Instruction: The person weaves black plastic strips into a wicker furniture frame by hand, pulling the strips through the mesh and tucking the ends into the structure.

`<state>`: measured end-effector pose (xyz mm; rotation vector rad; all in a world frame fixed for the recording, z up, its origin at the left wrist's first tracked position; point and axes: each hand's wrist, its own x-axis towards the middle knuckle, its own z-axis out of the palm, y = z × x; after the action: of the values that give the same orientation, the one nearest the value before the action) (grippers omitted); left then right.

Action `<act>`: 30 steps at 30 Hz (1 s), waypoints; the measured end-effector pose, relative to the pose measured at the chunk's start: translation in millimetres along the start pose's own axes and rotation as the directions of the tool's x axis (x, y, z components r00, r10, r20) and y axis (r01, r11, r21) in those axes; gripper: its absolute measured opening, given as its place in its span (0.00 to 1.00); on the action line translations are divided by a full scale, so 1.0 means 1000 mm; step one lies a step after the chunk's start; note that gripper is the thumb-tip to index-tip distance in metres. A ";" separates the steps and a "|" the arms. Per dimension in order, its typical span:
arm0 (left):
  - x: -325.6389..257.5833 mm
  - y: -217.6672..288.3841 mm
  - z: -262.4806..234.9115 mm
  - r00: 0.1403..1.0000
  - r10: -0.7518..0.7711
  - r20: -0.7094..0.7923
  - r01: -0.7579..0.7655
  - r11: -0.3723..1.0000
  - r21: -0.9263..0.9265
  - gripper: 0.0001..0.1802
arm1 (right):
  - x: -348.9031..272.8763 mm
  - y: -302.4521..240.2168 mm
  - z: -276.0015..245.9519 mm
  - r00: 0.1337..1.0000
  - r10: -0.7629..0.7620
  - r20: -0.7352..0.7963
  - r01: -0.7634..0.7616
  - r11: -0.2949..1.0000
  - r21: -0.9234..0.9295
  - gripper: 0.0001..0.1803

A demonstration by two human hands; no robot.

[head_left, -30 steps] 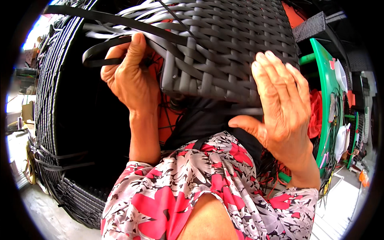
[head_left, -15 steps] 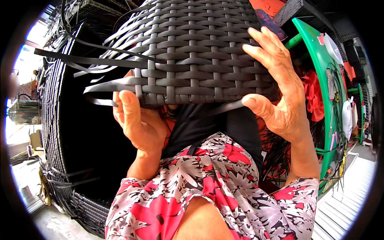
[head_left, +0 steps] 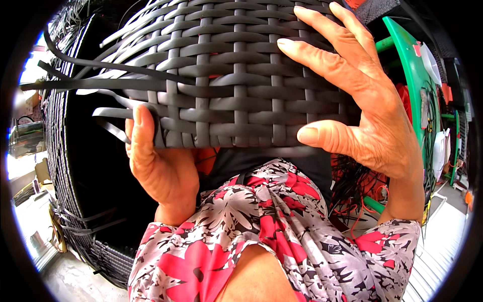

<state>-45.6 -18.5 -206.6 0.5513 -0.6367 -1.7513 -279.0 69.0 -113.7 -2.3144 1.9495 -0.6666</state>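
A dark grey woven rattan panel stands close in front of me, its lower edge just above my lap. My left hand is closed at the panel's lower left corner, thumb in front, other fingers mostly hidden behind. A loose strip bends back in a loop beside that thumb. More strip ends stick out to the left from the weave. My right hand lies against the panel's right part with fingers spread, the thumb near the lower edge.
At my left stands a large dark woven piece with a black hollow. A green board rises on the right, with cords hanging by it. Tangled black strips lie low at my right, and white slats beyond.
The panel has come nearer and its lower edge sits lower in view. My left hand has shifted left with the corner. My right hand has moved right and its fingers reach further over the weave.
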 end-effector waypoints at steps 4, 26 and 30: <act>0.002 0.006 0.002 0.995 -0.044 -0.091 0.042 0.999 -0.023 0.24 | 0.006 -0.005 0.003 1.000 0.031 0.002 -0.031 1.000 -0.002 0.41; 0.007 0.090 0.060 0.776 -0.228 0.588 -0.622 -0.437 0.650 0.25 | -0.017 0.012 0.016 0.996 -0.050 -0.079 0.049 0.999 -0.020 0.37; -0.007 0.094 0.054 0.481 0.051 0.876 -0.876 -0.022 0.482 0.20 | -0.020 0.004 0.014 0.993 -0.085 -0.081 0.079 0.994 -0.078 0.29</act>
<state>-12.3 -24.8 -103.0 0.3271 -2.2773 -0.3973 -280.4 83.8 -133.1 -2.4621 1.9554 -0.7210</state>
